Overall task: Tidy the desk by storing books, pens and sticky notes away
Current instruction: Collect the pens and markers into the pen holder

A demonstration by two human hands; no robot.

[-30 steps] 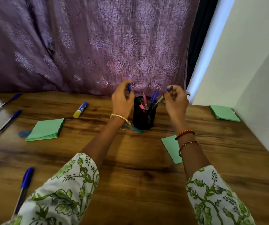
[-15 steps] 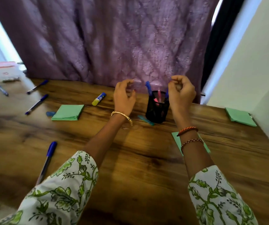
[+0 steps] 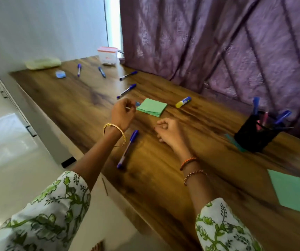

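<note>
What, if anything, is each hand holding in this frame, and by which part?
Nothing that can be seen. The left hand hovers loosely curled beside the green sticky notes; the right hand is loosely closed above the desk. A pen lies untouched between them.

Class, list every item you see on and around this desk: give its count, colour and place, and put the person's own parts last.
Desk: one, brown wood, running diagonally.
Loose pens: five, blue, one near the front edge, four farther back.
Pen holder: one, black mesh, right, holding pens.
Sticky notes: three green lots; stack mid-desk, sheet far right, strip by holder.
Glue stick: one, yellow and blue, beside stack.
Eraser: one, blue, far end.
Plastic box: one, clear, far end.
Curtain: purple, behind desk.
Left hand: curled, near stack.
Right hand: closed, empty.
</note>
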